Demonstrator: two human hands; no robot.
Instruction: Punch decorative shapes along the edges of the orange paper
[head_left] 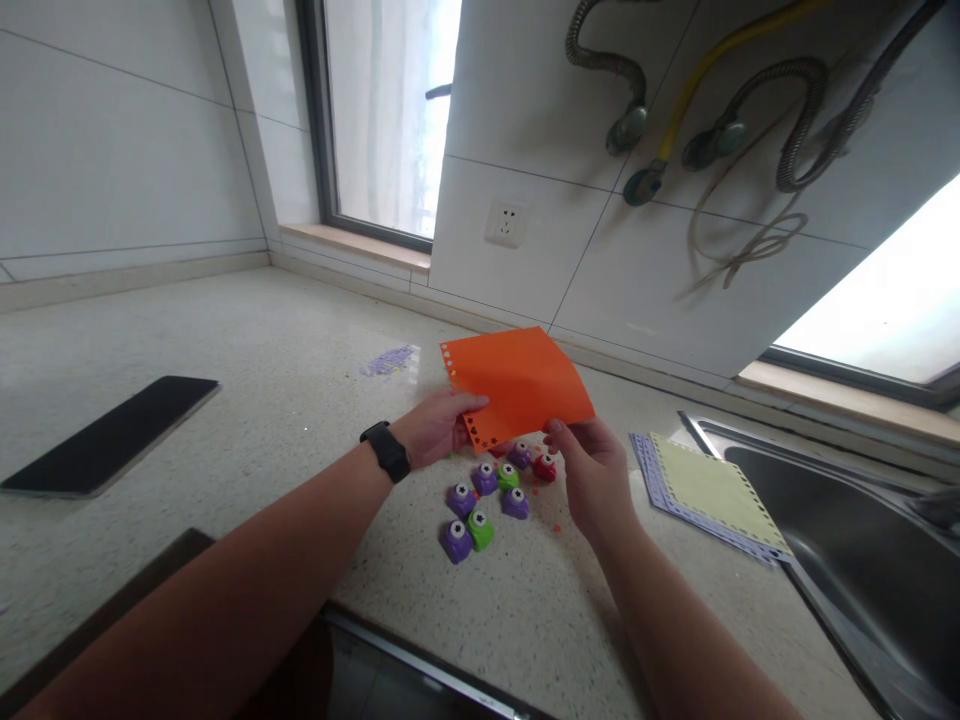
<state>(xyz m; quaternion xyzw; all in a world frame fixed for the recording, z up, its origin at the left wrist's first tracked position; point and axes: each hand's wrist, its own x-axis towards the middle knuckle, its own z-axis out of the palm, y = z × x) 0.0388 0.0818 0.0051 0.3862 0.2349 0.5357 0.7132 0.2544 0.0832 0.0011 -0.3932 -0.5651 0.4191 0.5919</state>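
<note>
An orange sheet of paper [525, 380] is held above the counter between my two hands. Small shaped holes run along its left edge and part of its near edge. My left hand [441, 425] pinches the sheet at the left, thumb on top. At the near right corner, my right hand [592, 460] grips it between thumb and fingers. Below the paper stand several small craft punches: purple ones [457, 540], green ones [481, 530] and a red one [545, 467]. The sheet and my hands partly hide some of them. Tiny orange cut-outs [557, 528] lie around the punches.
Punched yellow paper [712, 490] lies on purple sheets [654, 485] beside the sink [810, 500] at right. Purple paper bits [390, 361] are heaped toward the back. A dark flat slab [112, 435] lies at left. Hoses and a wall socket [506, 222] are behind.
</note>
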